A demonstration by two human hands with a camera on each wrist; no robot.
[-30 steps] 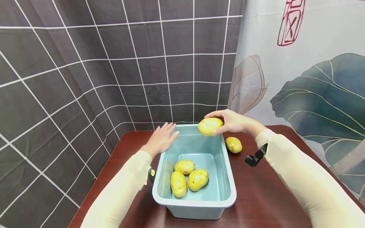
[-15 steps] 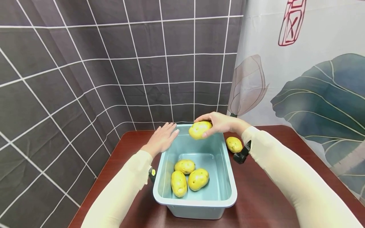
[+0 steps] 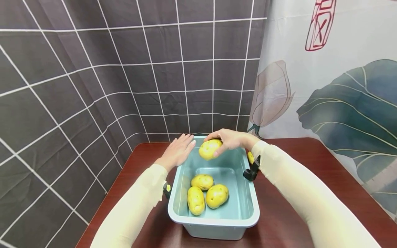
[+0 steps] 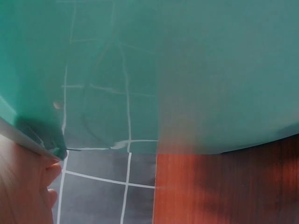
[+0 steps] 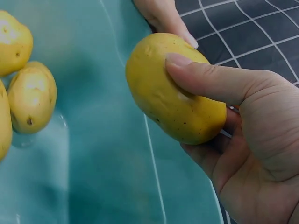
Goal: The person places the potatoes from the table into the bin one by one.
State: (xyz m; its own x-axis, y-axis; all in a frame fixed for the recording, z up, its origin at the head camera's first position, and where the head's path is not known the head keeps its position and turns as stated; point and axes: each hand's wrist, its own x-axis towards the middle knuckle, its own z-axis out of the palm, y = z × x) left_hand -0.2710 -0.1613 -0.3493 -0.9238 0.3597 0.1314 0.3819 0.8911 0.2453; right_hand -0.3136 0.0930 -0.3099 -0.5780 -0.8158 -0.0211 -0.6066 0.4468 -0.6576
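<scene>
A yellow potato is gripped between the thumb and fingers of my right hand, above the far end of a light blue plastic bin. The right wrist view shows the thumb lying across this potato. My left hand rests with fairly straight fingers on the bin's far left rim; the left wrist view shows part of that hand beside the bin wall. Three potatoes lie together on the bin floor: one behind, one at left, one at right.
One more potato lies on the dark red table right of the bin, mostly hidden by my right wrist. A dark grid-patterned curtain hangs behind and to the left; a pale printed one hangs at right.
My right hand has carried its potato leftward and slightly down, from the bin's right rim to over its inside. My left hand has stayed on the rim.
</scene>
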